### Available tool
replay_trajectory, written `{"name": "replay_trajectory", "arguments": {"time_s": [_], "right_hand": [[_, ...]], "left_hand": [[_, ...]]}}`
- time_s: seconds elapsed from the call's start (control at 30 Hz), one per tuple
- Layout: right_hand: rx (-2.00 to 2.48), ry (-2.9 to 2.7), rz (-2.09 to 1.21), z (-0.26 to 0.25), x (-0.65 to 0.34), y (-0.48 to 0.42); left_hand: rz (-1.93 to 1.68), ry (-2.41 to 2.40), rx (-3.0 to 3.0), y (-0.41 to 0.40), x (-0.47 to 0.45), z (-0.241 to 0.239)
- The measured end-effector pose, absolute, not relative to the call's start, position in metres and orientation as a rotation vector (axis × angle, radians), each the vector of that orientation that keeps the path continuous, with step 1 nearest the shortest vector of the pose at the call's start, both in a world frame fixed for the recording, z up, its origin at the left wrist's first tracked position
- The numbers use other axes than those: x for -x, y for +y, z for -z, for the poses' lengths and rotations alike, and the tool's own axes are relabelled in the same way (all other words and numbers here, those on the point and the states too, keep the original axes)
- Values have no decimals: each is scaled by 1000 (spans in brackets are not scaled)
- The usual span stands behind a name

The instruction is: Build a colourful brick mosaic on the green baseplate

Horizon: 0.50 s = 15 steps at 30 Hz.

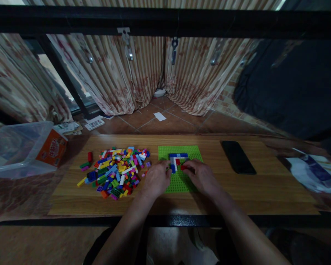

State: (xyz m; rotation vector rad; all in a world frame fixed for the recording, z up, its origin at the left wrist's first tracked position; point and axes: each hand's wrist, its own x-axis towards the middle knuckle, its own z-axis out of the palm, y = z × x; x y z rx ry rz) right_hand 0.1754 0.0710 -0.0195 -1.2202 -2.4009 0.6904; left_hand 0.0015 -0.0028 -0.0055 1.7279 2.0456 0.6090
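Note:
A green studded baseplate (179, 187) lies on the wooden board between my hands. On it is a flat pattern of toy bricks: a blue row (178, 155) along the far side, white bricks (174, 161) inside that, and a red brick (178, 162) within the white. My right hand (201, 175) pinches another red brick (183, 167) low over the baseplate, at the right of the pattern. Over the plate's left part is my left hand (157, 178), its fingers curled beside the pattern's blue left end. Whatever its fingertips hold, if anything, is hidden.
A heap of mixed toy bricks (117, 173) spreads over the wooden board (209, 202) on the left. To the right lies a black phone (237, 157). A clear plastic tub (22, 147) stands at far left, and a white and purple packet (317, 173) lies far right.

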Motion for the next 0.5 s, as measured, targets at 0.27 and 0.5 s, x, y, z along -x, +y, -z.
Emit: {"name": "replay_trajectory", "arguments": {"time_s": [0.27, 0.5], "right_hand": [[1198, -2371, -769, 14, -172, 66], [1164, -2399, -829, 15, -175, 67]], "left_hand": [[-602, 2045, -1744, -3, -1, 7], [-570, 2042, -1766, -5, -1, 4]]}}
